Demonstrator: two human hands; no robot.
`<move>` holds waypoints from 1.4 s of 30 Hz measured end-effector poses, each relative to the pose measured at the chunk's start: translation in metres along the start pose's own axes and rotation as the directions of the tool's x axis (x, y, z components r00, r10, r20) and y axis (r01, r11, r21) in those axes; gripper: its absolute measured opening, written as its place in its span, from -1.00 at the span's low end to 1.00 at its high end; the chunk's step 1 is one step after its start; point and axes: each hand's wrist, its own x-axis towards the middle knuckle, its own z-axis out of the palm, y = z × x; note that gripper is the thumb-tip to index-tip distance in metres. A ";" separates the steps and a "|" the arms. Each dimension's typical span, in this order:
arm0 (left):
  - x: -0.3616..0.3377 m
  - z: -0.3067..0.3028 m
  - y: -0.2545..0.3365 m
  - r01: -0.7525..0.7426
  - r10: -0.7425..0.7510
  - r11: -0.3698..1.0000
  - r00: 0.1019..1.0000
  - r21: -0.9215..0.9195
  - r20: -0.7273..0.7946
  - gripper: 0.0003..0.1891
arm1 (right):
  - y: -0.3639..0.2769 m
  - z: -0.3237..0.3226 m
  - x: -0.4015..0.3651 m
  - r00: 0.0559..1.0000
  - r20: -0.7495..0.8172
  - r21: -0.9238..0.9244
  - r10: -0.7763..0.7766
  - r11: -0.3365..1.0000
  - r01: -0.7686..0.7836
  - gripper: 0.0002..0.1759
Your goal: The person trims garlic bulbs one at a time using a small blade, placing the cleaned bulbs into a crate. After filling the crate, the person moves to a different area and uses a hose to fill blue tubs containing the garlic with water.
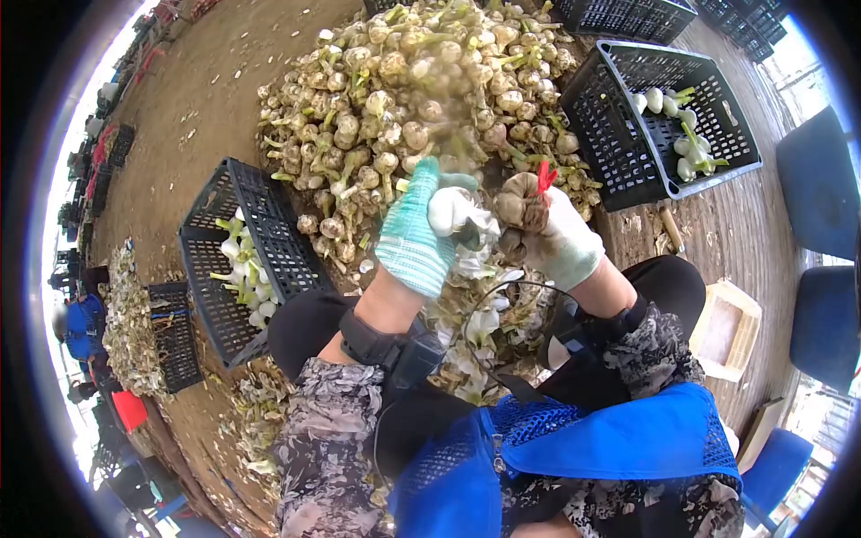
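In front of me, my left hand (416, 235), in a green-and-white striped glove, is closed around a white peeled garlic bulb (451, 212). Just to its right is my right hand (554, 231), in a pale glove soiled brown at the fingers. Those fingers are curled shut, and a small red piece (545, 177) sticks up from them; anything else inside the grip is hidden. Loose garlic skins (484, 325) lie below both hands, between my knees. Beyond them rises a large heap of unpeeled garlic bulbs (395, 103) with cut stems.
A black crate (199, 224) with peeled garlic stands at left. Another black crate (628, 134) with several white bulbs is at upper right. A wooden-handled tool (671, 229) and a pale plastic basket (755, 309) sit at right. Another person (82, 325) is at far left.
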 end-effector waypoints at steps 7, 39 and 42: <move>-0.003 0.003 0.001 0.270 -0.210 0.947 0.929 0.172 -0.303 -0.66 | -0.046 0.015 0.010 0.825 0.335 -0.720 -0.455 0.441 0.535 -0.38; -0.011 -0.074 0.104 -0.616 0.541 0.786 0.730 -0.058 -0.418 -0.51 | 0.018 0.025 0.021 0.785 0.057 -0.520 0.617 0.690 -0.504 -0.77; -0.048 -0.101 0.143 -0.749 0.481 0.615 0.605 -0.248 -0.635 -0.29 | 0.064 -0.047 0.037 0.629 -0.156 -0.855 0.762 0.215 -0.473 -0.69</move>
